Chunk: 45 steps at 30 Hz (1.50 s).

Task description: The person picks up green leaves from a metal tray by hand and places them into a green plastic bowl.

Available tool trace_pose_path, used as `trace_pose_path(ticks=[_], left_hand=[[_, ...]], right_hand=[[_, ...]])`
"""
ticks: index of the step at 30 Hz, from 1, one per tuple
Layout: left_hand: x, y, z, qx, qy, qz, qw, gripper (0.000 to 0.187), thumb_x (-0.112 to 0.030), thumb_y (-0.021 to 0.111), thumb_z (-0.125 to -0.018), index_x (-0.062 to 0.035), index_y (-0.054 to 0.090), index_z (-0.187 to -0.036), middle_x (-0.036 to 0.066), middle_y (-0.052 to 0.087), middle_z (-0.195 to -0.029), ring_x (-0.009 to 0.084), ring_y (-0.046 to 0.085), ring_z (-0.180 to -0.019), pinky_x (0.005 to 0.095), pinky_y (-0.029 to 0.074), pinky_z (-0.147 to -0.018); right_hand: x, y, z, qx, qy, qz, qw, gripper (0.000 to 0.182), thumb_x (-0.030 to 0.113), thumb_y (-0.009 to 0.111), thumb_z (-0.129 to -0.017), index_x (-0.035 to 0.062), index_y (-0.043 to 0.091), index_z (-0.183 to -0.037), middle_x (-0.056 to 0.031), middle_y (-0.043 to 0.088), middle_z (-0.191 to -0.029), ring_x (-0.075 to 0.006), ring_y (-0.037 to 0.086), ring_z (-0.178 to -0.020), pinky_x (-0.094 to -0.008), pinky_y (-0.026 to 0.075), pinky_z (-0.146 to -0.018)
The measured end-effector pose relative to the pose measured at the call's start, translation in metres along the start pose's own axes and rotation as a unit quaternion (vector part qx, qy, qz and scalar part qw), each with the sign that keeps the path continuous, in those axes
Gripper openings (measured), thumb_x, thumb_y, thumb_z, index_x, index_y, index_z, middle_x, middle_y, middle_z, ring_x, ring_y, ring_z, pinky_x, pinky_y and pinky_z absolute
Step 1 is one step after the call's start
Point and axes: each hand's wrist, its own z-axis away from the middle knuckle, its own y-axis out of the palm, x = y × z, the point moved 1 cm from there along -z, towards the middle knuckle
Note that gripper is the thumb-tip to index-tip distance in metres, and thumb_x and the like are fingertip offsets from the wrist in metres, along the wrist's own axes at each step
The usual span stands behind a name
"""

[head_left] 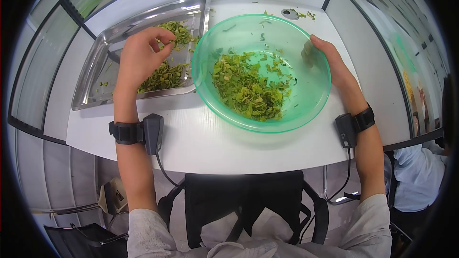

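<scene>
My left hand (145, 53) is over the steel tray (106, 62), its thumb and index finger curled into a pinch. Whatever is between those fingertips is too small to make out. Below and behind that hand lie two heaps of chopped green leaves (164, 77) in the tray. My right hand (330, 57) grips the right rim of a translucent green plastic bowl (313, 93), thumb on top and fingers behind the wall. Inside the bowl, a larger pile of chopped leaves (248, 88) lies toward the left and bottom, with scraps stuck to the wall.
Both stand on a white desk (191, 134) enclosed by partition panels (368, 43). Leaf scraps (306, 15) are scattered by a round cable hole (289, 14) at the back. Black devices with cables are strapped to both forearms. A black chair (244, 200) and another person's sleeve (418, 177) appear below.
</scene>
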Motion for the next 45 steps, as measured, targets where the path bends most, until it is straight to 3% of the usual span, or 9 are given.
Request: trace_pose_path(ticks=[29, 35, 37, 41, 45], left_hand=[[-0.004, -0.002, 0.001, 0.023, -0.013, 0.021, 0.999, 0.018, -0.005, 0.071, -0.073, -0.0086, 0.068, -0.090, -0.003, 0.060, -0.071, 0.0066, 0.046, -0.058, 0.0221, 0.040, -0.054], [-0.021, -0.002, 0.001, -0.059, 0.021, 0.086, 0.994, 0.018, -0.003, 0.073, -0.073, -0.0075, 0.067, -0.089, -0.005, 0.061, -0.073, 0.0046, 0.047, -0.058, 0.0196, 0.039, -0.055], [-0.034, 0.002, 0.004, -0.067, 0.075, 0.161, 0.982, 0.017, -0.003, 0.074, -0.071, -0.0066, 0.068, -0.086, -0.004, 0.063, -0.073, 0.0043, 0.049, -0.061, 0.0198, 0.039, -0.057], [-0.042, 0.005, 0.007, 0.005, 0.116, 0.151, 0.982, 0.010, -0.007, 0.076, -0.070, -0.0067, 0.068, -0.076, -0.001, 0.066, -0.072, 0.0073, 0.049, -0.060, 0.0224, 0.039, -0.054], [-0.039, 0.007, 0.007, 0.007, 0.137, 0.171, 0.976, 0.010, -0.007, 0.077, -0.069, -0.0062, 0.069, -0.075, 0.000, 0.066, -0.072, 0.0082, 0.050, -0.060, 0.0227, 0.040, -0.054]], right_hand=[[0.001, 0.001, 0.001, -0.004, 0.002, 0.001, 1.000, 0.037, 0.039, 0.055, -0.092, 0.0026, 0.062, -0.092, -0.0001, 0.058, -0.079, -0.0079, 0.054, -0.069, -0.0241, 0.046, -0.064], [0.000, -0.001, 0.000, 0.001, -0.001, -0.006, 1.000, 0.035, 0.038, 0.054, -0.093, 0.0041, 0.061, -0.088, -0.0002, 0.058, -0.078, -0.0084, 0.054, -0.068, -0.0242, 0.045, -0.063], [0.000, 0.000, 0.000, 0.006, -0.001, -0.010, 1.000, 0.034, 0.038, 0.054, -0.093, 0.0043, 0.061, -0.087, -0.0002, 0.058, -0.077, -0.0085, 0.054, -0.068, -0.0242, 0.045, -0.063], [0.000, 0.001, 0.000, -0.003, -0.001, -0.007, 1.000, 0.034, 0.037, 0.054, -0.093, 0.0044, 0.061, -0.088, 0.0001, 0.057, -0.077, -0.0083, 0.053, -0.068, -0.0243, 0.045, -0.062], [-0.001, 0.000, -0.001, 0.001, -0.002, -0.011, 1.000, 0.034, 0.037, 0.054, -0.093, 0.0044, 0.061, -0.088, 0.0004, 0.057, -0.076, -0.0082, 0.053, -0.068, -0.0242, 0.045, -0.063]])
